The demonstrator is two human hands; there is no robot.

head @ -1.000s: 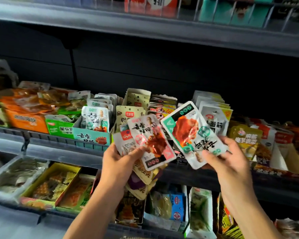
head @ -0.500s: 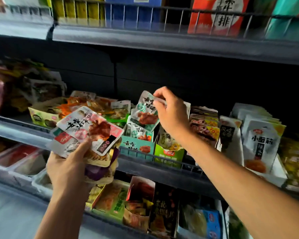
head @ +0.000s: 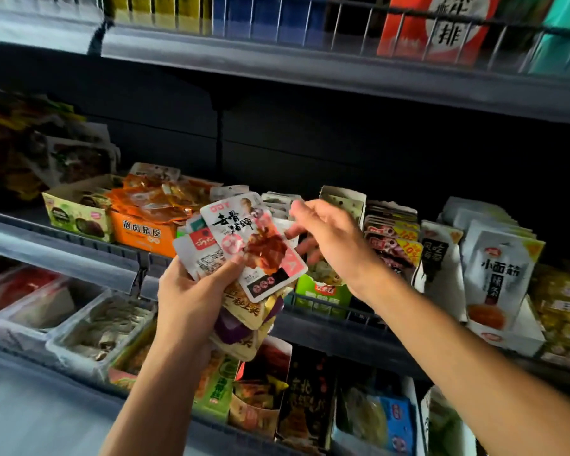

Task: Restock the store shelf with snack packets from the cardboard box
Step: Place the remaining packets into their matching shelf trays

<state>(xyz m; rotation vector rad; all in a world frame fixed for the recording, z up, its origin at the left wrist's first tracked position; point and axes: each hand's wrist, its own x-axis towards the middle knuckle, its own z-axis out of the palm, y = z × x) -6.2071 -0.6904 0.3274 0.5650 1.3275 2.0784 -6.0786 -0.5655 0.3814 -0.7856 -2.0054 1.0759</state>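
Shelf [head: 79,255] fills most of the view, its front rail running from the left edge down to the right, with another stocked shelf above and one below. Along it stand open display boxes packed with snack packets: an orange box [head: 140,230] to the left, a green box [head: 323,296] in the middle, and tall white packets [head: 494,274] on the right. In front of the rail the left hand [head: 191,297] holds a fanned bundle of packets [head: 244,261], its grip clenched around them with the thumb pressed on the face of the top one, a white packet with a red meat picture. Just right of the bundle, the right hand [head: 333,238] hovers over the middle boxes, its grip released, fingers loosely spread and blurred, holding nothing.
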